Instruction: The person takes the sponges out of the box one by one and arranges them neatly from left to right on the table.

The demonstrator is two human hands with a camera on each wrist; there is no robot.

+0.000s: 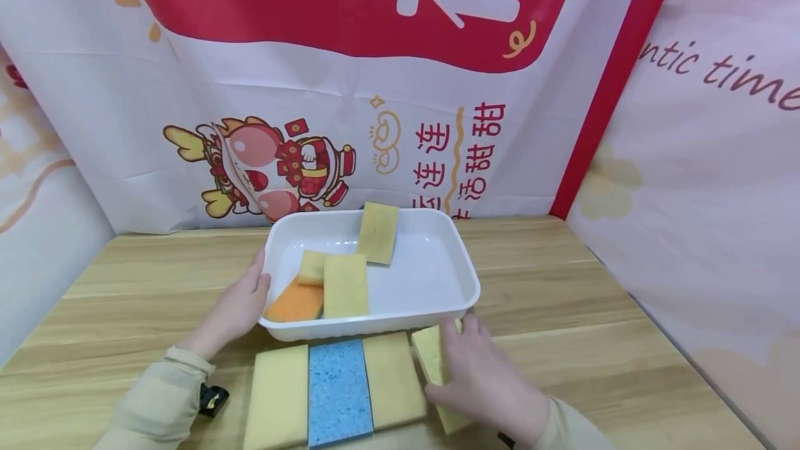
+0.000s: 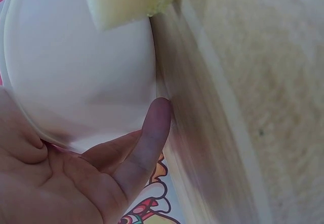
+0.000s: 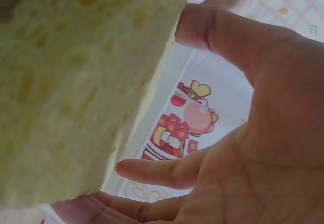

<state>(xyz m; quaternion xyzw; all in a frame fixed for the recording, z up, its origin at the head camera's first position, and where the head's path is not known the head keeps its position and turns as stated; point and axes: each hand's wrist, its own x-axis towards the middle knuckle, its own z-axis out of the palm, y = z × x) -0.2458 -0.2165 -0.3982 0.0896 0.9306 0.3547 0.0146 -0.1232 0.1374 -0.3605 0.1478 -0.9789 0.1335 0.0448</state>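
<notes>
The white tray [image 1: 425, 287] is touched at its left end by the left hand [image 1: 240, 297], fingers nearly straight, seemingly for steadiness. By its near right corner, a slanted yellow sponge [image 1: 430, 356] is pinched across its edges by the right hand [image 1: 478, 373], presumably for security.

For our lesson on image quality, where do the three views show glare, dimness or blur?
Head view: bright, with small glare spots inside the white tray; left wrist view: dimmer, the wooden tabletop blurred; right wrist view: the near sponge shaded and soft, the printed backdrop behind it brighter.
</notes>
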